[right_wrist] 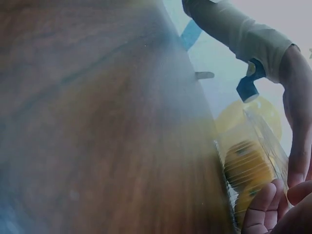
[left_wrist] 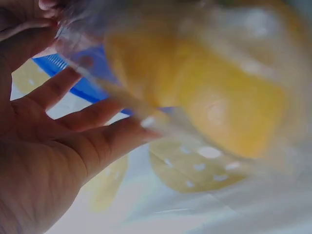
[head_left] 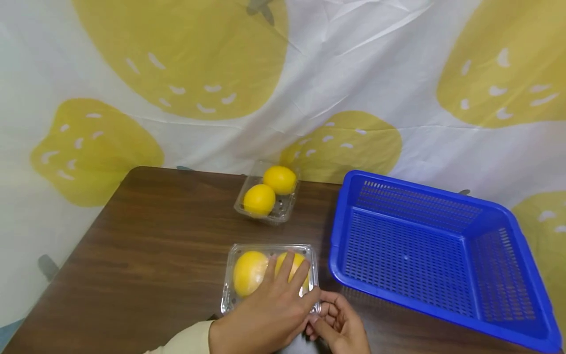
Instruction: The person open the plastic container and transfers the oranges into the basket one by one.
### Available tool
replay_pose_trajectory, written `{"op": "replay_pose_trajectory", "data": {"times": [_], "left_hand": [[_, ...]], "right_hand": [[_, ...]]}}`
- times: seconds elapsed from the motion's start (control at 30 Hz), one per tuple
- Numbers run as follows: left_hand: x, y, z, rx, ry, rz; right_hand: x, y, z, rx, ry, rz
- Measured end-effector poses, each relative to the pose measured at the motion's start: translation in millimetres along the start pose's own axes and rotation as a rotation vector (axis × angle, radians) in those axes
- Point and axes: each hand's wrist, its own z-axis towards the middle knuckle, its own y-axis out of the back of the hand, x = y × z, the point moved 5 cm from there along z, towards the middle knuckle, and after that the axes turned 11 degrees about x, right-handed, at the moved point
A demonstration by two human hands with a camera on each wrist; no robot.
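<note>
Near clamshell box (head_left: 269, 275) of two lemons, just left of blue basket (head_left: 438, 255). Left hand (head_left: 269, 309) flat on lid, fingers straight; right hand (head_left: 338, 324) pinching its right corner. Risk: uneven press popping lid, or sliding box off table edge (head_left: 132, 255).

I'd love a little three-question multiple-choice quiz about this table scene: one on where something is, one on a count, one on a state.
1. Where is the blue basket? A left of the near box B right of it C on top of it
2. How many lemons are in view? A two B four C six
3. The far box is A open B lidded C upside down

B: the basket stands right of the near box.
B: each box holds two.
A: its lemons lie uncovered, while the left hand presses the near lid.
</note>
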Motion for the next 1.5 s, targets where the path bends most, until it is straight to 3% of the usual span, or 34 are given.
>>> {"op": "replay_pose_trajectory", "data": {"times": [0.13,0.37,0.47,0.8,1.07,1.5], "left_hand": [[-5.4,2.7,4.0,0.036,0.005,0.061],[-13.3,6.6,9.9,-0.001,0.042,0.187],[-16.1,8.1,12.2,0.015,0.045,0.221],[-22.5,9.8,21.4,0.121,0.031,0.238],[-19.3,8.8,20.6,0.094,0.004,0.264],[-17.7,9.2,19.8,0.073,-0.006,0.275]], "right_hand": [[1,0,0.7,0.005,0.051,0.033],[0,0,1.6,0.040,0.123,0.059],[1,1,1.5,0.037,0.120,0.053],[-2,3,1.3,0.073,0.141,0.126],[4,2,3.0,0.040,0.087,0.101],[3,2,4.0,0.023,0.069,0.109]]}}
